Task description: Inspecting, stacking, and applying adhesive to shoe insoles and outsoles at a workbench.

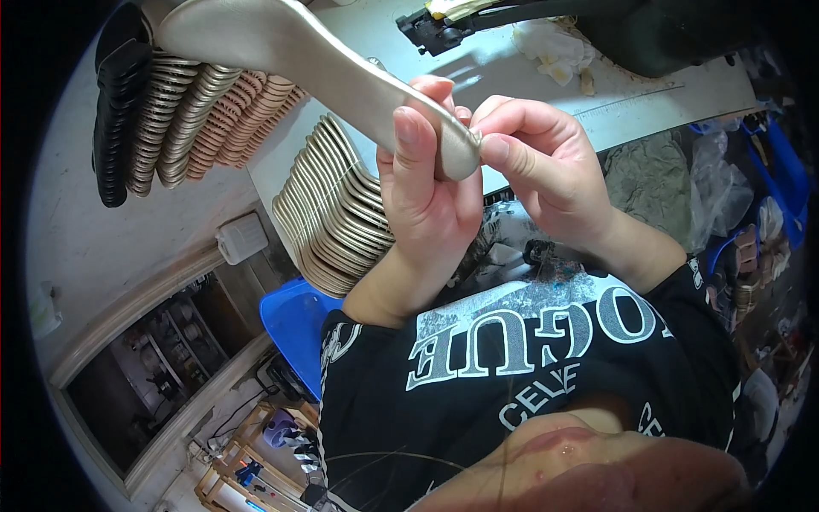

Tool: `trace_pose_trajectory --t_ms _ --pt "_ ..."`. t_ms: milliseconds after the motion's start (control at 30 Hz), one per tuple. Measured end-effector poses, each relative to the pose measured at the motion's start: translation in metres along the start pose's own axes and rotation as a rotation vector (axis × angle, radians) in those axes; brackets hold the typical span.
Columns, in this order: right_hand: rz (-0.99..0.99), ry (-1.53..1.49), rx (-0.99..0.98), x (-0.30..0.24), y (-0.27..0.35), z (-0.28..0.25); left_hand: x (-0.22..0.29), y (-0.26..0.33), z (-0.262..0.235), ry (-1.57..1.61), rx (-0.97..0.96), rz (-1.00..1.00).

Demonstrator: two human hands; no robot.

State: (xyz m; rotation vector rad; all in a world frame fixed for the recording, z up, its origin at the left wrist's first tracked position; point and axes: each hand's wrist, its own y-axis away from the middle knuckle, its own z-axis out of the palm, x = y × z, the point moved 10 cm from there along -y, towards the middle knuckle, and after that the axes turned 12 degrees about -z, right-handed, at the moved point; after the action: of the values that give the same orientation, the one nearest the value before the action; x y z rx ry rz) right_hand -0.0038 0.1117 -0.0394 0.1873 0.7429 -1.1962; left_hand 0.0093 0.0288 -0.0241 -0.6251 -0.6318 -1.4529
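A champagne-gold shoe insole [341, 72] with a smooth, slightly shiny surface slants across the top of the head view, its broad end at the upper left. Near its narrow rounded end, my left hand [431, 183] grips it, thumb up along one side and fingers behind. My right hand [550, 166] pinches the rim of that same end between thumb and forefinger; whether a thread or scrap is also between them is too small to tell. Left of my left hand, a stack of similar gold insoles [328, 209] lies at the table's edge.
More insoles in black [119, 119], gold [158, 128] and pink [243, 119] stand in rows at upper left. A black machine [657, 38] sits on the white table [623, 111]. A blue chair [290, 328] is at my left; grey-green cloth [653, 183] and clear plastic [721, 192] lie right.
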Motion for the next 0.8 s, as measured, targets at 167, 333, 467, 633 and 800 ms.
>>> trace_pose_trajectory --t_ms 167,333,467,633,800 --pt "0.033 0.001 -0.087 -0.005 -0.001 0.008 -0.001 -0.001 0.005 -0.021 -0.165 0.042" --pt "0.070 -0.035 -0.105 -0.007 0.000 0.017 -0.002 0.001 0.008 -0.061 -0.169 0.038" --pt "0.227 0.080 -0.057 0.000 0.002 0.010 -0.019 -0.003 -0.004 0.231 -0.118 -0.111" --pt "0.373 0.098 -0.068 0.010 0.007 0.003 -0.011 0.002 -0.007 0.120 -0.009 -0.025" --pt "0.449 -0.015 -0.112 0.016 0.010 0.006 -0.008 0.004 -0.006 -0.025 0.021 0.044"
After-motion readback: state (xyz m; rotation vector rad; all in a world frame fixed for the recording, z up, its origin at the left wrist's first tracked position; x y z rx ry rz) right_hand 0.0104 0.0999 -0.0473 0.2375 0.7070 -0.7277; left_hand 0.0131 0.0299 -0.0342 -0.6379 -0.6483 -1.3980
